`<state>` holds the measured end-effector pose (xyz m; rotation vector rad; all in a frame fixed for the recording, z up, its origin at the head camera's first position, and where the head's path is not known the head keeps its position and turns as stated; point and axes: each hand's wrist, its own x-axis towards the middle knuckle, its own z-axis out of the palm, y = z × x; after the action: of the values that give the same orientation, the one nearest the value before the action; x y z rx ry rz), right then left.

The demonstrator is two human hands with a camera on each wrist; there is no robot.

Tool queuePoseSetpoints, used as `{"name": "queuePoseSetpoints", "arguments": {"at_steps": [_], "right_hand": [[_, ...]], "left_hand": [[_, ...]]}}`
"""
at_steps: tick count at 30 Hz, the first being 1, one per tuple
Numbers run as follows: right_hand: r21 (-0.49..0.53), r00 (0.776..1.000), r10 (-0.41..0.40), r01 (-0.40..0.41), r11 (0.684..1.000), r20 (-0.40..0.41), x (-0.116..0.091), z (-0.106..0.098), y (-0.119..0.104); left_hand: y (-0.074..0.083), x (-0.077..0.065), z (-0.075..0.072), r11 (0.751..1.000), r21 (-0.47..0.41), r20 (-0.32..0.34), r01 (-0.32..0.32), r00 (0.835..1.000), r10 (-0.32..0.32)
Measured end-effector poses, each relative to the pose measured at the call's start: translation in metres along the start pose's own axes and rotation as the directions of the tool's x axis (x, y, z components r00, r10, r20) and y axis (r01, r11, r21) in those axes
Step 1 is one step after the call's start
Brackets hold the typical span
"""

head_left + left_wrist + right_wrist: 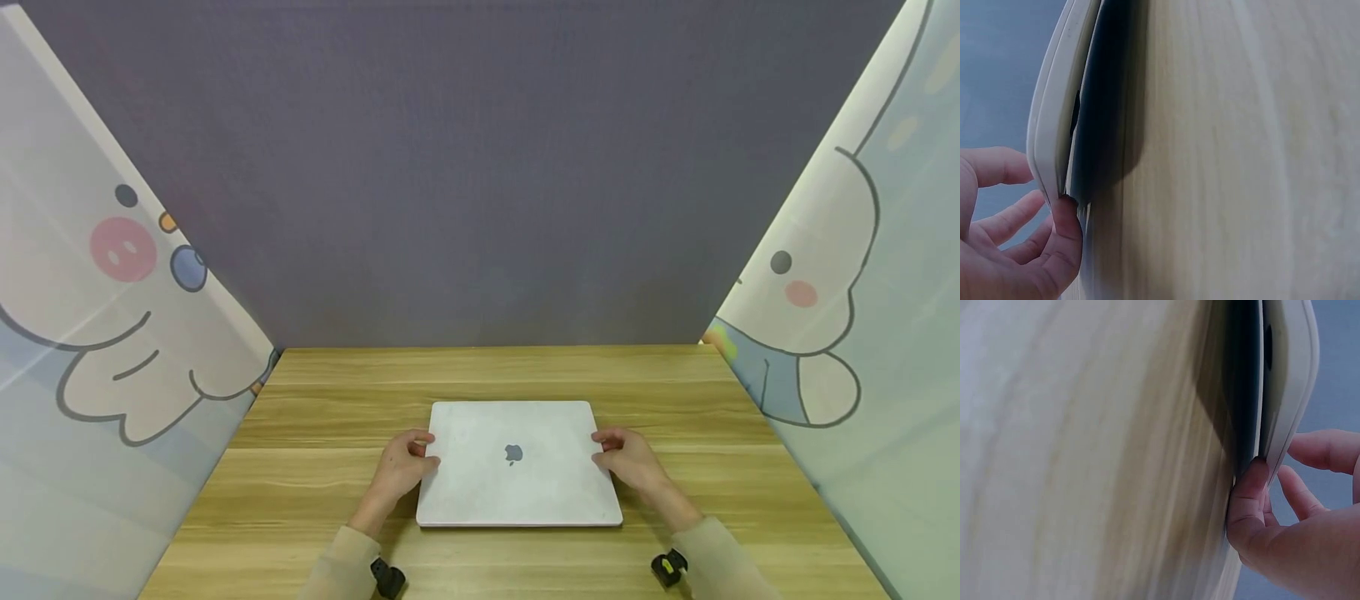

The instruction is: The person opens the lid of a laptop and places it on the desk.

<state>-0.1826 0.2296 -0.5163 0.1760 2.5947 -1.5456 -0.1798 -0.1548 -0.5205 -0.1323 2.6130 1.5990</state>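
A closed silver laptop (517, 487) with a dark apple logo lies lid up between both hands, near the middle of the wooden table. At its left edge my left hand (401, 467) pinches it, thumb on the lid and a finger curled under the base. The right hand (632, 460) grips the opposite edge in the same way. In the left wrist view, the laptop's side (1054, 112) stands a little apart from the tabletop, with a dark shadow between. The right wrist view shows a similar gap under the laptop's side (1291, 375). The screen and keyboard are hidden.
The wooden tabletop (300, 400) surrounds the laptop. A dark grey panel (480, 183) rises at the table's back edge. Cartoon-printed curtains (90, 350) flank it on both sides. Small black devices (387, 577) are worn at the wrists.
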Motion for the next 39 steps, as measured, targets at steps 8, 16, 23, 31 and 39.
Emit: {"name": "queuePoseSetpoints", "arguments": {"at_steps": [8, 16, 23, 31, 39], "right_hand": [[-0.013, 1.000, 0.001, -0.001, 1.000, -0.002, 0.002, 0.002, -0.003], [-0.025, 1.000, 0.012, -0.012, 1.000, -0.006, 0.002, 0.001, -0.005], [-0.033, 1.000, 0.001, -0.001, 0.999, 0.003, -0.001, -0.003, -0.004], [-0.050, 1.000, -0.003, 0.003, 0.999, 0.000, -0.005, -0.005, -0.004], [-0.068, 1.000, -0.014, 0.014, 0.998, -0.002, -0.011, -0.005, -0.002]], "left_hand": [[0.000, 0.000, 0.001, 1.000, 0.027, -0.011, 0.002, 1.000, -0.002], [0.001, 0.002, 0.001, 0.997, 0.080, -0.005, -0.009, 1.000, 0.009], [0.001, 0.001, 0.001, 0.994, 0.107, 0.019, -0.035, 0.999, 0.033], [0.002, -0.001, 0.001, 0.990, 0.118, 0.059, -0.080, 0.996, 0.073], [0.001, -0.007, 0.002, 0.991, 0.113, 0.081, -0.076, 0.994, 0.067]]}}
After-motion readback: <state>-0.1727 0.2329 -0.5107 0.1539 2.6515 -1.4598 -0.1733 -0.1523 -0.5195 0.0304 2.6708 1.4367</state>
